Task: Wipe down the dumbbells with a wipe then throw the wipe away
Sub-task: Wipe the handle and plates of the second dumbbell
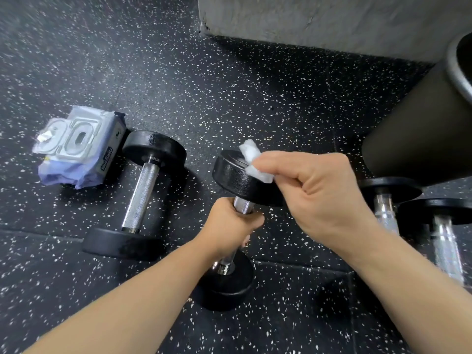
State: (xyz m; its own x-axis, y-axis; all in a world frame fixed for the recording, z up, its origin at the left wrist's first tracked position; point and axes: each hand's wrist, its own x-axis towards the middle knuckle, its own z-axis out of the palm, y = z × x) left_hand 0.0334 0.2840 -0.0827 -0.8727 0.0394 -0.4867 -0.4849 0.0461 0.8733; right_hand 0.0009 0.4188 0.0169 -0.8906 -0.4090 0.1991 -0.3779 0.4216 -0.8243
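My left hand (231,223) grips the knurled metal handle of a black dumbbell (231,175), holding it tilted with its far head raised and its near head low by the floor. My right hand (314,190) pinches a crumpled white wipe (251,155) and presses it on the top of the raised head. A second black dumbbell (141,186) lies on the speckled floor to the left. Two more dumbbells (383,200) lie at the right, partly hidden behind my right arm.
A pack of wipes (76,149) with its lid open lies at the left, against the second dumbbell. A black bin (421,129) with a metal rim stands at the right. A grey concrete block (319,19) fills the back.
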